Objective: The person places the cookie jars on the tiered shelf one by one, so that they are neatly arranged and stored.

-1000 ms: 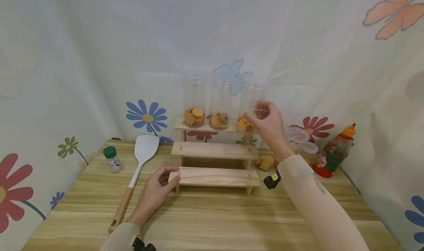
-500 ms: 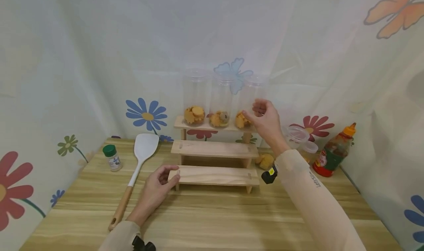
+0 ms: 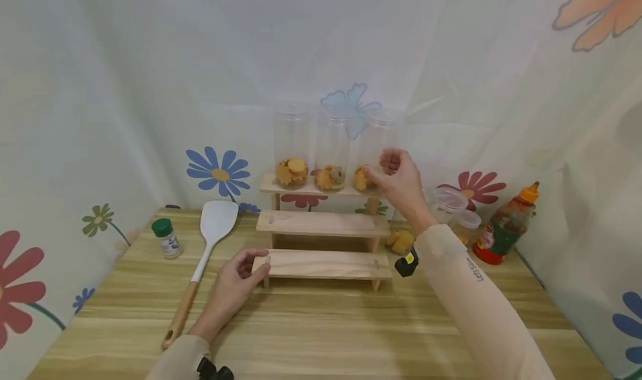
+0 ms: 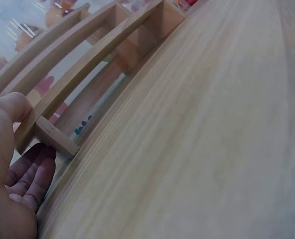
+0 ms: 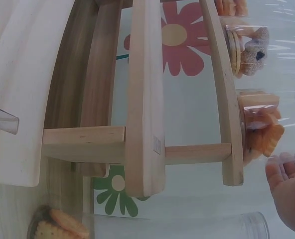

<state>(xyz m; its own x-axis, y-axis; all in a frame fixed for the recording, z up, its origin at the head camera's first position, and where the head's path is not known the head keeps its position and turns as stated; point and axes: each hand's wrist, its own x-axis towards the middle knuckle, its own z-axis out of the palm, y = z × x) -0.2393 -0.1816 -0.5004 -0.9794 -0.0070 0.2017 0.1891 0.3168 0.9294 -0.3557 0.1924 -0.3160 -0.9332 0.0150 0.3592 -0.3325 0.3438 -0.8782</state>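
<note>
A three-step wooden display shelf (image 3: pixel 321 264) stands on the table. My left hand (image 3: pixel 230 285) grips the left end of its lowest step, thumb on top and fingers under the board, as the left wrist view shows. Three tall clear jars stand upright on the top step, each with biscuits at the bottom: a left jar (image 3: pixel 292 171), a middle jar (image 3: pixel 329 176) and a right jar (image 3: pixel 363 178). My right hand (image 3: pixel 403 186) holds the right jar low down, with thumb and fingers curved round its sides. In the right wrist view its fingers (image 5: pixel 287 162) lie against the clear wall.
Another clear jar with biscuits (image 3: pixel 400 240) stands right of the shelf, partly behind my forearm. Beyond it are clear lidded tubs (image 3: pixel 448 200) and a sauce bottle (image 3: pixel 506 224). A white spatula (image 3: pixel 218 221) and a green-capped shaker (image 3: pixel 167 239) lie to the left, the shaker upright.
My right hand and the right jar have shifted slightly left, closer to the middle jar. My left hand keeps its grip on the shelf.
</note>
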